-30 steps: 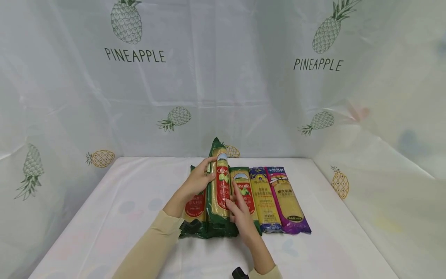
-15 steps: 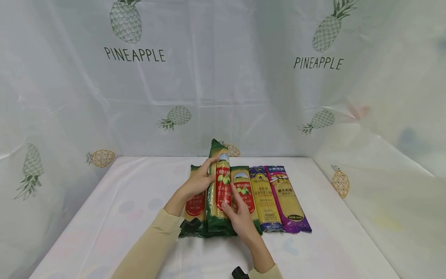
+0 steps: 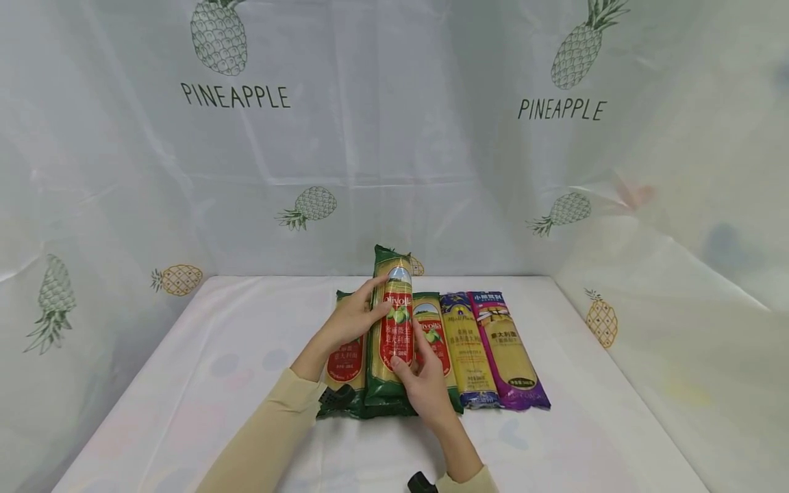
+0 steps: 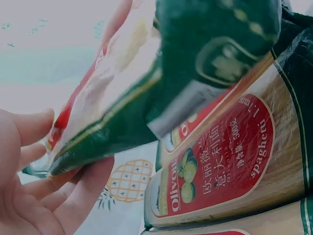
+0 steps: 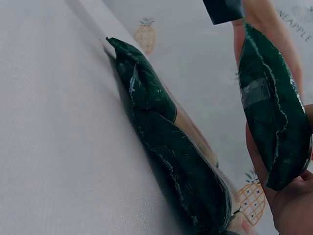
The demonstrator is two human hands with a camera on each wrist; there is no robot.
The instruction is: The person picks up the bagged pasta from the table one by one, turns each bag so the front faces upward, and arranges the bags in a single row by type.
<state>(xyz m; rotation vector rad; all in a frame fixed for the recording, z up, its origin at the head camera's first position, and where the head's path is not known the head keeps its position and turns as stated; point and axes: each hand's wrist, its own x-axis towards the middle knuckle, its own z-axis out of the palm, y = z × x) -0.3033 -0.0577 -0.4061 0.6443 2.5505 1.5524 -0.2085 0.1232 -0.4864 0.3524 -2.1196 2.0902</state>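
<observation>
Both hands hold a green-edged spaghetti pack (image 3: 394, 335) with a red Olivoila label, raised and tilted over a row of packs. My left hand (image 3: 356, 315) grips its upper left side, thumb on the front. At the lower right side, my right hand (image 3: 425, 387) holds it with the thumb on the label. The left wrist view shows the held pack's green end (image 4: 215, 49) above a like pack (image 4: 215, 161) lying flat. In the right wrist view the held pack's sealed end (image 5: 274, 112) rests against the right palm (image 5: 293, 200).
Alike Olivoila packs lie left (image 3: 345, 363) and right (image 3: 436, 335) of the held one. Farther right are a yellow and blue pasta pack (image 3: 470, 352) and a purple one (image 3: 511, 356). A pineapple-print curtain (image 3: 394, 137) stands behind the white-covered table (image 3: 185, 383).
The held pack has shifted slightly right and turned, so its label faces up more squarely. The right thumb has moved lower on it. The lying packs stay put.
</observation>
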